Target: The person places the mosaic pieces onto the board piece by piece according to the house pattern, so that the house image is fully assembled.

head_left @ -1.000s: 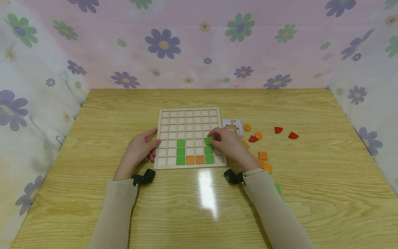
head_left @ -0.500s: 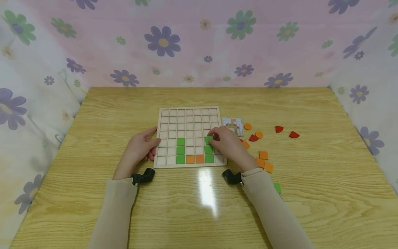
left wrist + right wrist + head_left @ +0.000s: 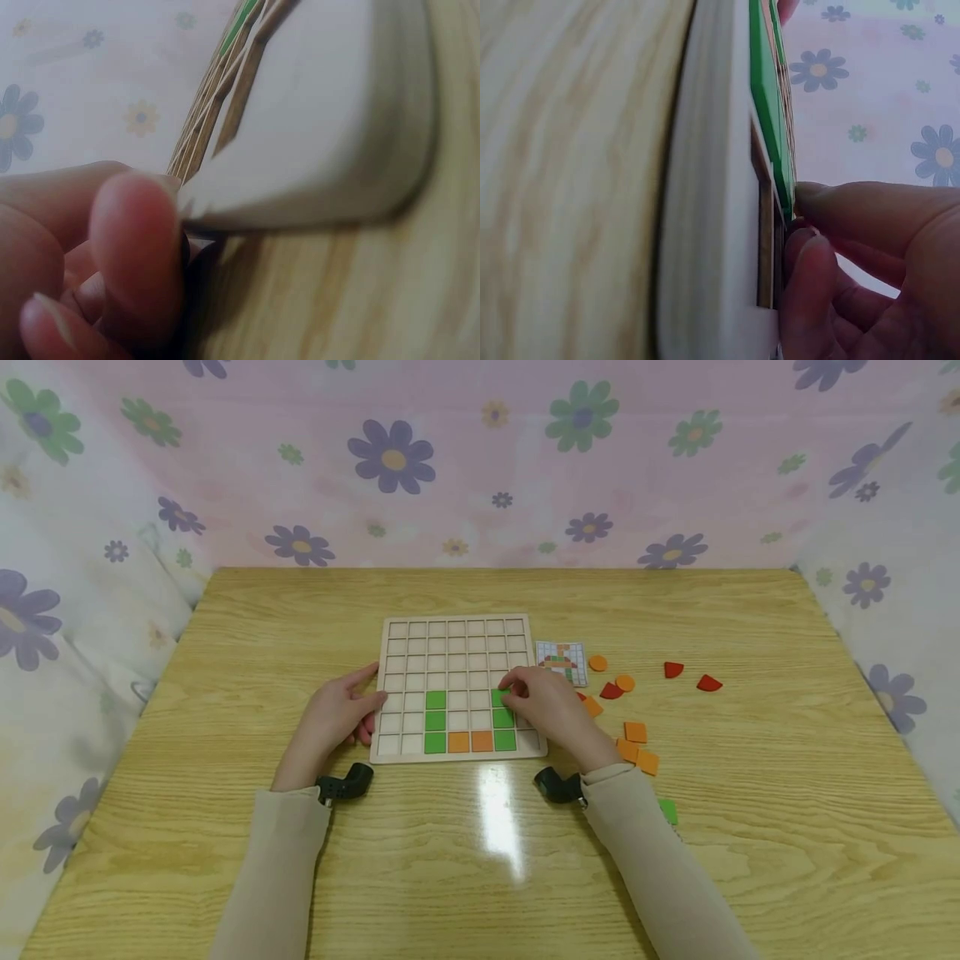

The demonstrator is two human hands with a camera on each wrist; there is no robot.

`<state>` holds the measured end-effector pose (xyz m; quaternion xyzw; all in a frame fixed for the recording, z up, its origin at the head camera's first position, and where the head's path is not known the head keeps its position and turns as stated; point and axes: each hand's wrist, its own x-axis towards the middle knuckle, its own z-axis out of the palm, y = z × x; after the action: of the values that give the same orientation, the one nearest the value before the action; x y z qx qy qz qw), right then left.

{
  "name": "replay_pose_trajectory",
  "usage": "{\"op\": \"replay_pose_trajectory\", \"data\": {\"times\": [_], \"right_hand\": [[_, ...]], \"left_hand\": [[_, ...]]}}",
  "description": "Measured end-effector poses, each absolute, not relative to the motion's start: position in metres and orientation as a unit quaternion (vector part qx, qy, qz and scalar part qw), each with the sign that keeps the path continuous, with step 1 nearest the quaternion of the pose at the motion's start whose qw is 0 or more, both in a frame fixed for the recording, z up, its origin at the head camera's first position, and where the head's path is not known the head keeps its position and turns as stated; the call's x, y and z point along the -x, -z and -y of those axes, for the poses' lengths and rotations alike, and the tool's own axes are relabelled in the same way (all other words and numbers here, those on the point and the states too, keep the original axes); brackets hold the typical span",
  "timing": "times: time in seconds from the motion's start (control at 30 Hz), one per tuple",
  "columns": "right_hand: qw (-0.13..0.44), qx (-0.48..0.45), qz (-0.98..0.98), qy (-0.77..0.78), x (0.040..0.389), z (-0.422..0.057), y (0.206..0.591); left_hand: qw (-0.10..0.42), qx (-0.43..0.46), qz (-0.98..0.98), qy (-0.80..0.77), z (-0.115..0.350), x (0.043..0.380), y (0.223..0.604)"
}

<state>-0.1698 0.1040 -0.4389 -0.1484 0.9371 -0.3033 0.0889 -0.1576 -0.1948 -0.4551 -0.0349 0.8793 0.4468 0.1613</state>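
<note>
The green square tile (image 3: 497,698) nearest the right hand (image 3: 553,706) lies on the wooden grid board (image 3: 457,663), just left of that hand's bent, apparently pinching fingers, while the farther left hand (image 3: 336,710) grips the board's left edge.

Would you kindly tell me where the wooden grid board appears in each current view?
Head: the wooden grid board lies at the picture's centre.
Left wrist: the board fills the upper middle, cut off at the top.
Right wrist: the board is a steep band down the middle.
Shared landmark: green tiles, visible on it in all three.
</note>
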Motion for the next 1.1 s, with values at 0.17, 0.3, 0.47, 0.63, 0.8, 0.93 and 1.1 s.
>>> {"op": "replay_pose_trajectory", "data": {"times": [0.17,0.3,0.47,0.63,0.8,0.93,1.1], "right_hand": [[0.115,0.160,-0.919,0.342,0.173,-0.110,0.440],[0.141,0.165,-0.901,0.376,0.175,-0.119,0.438],[0.152,0.175,-0.891,0.390,0.174,-0.131,0.430],[0.162,0.172,-0.878,0.416,0.175,-0.145,0.420],[0.163,0.146,-0.871,0.440,0.178,-0.162,0.415],[0.152,0.124,-0.876,0.441,0.178,-0.175,0.410],[0.142,0.106,-0.878,0.444,0.177,-0.188,0.407]], "left_hand": [[0.159,0.043,-0.877,-0.451,0.194,0.158,0.456],[0.157,0.040,-0.878,-0.451,0.195,0.158,0.457],[0.163,0.029,-0.879,-0.448,0.195,0.158,0.456],[0.164,0.032,-0.879,-0.447,0.194,0.159,0.456],[0.162,0.039,-0.880,-0.444,0.194,0.158,0.457],[0.162,0.041,-0.881,-0.443,0.194,0.159,0.457],[0.163,0.038,-0.880,-0.443,0.194,0.158,0.456]]}}
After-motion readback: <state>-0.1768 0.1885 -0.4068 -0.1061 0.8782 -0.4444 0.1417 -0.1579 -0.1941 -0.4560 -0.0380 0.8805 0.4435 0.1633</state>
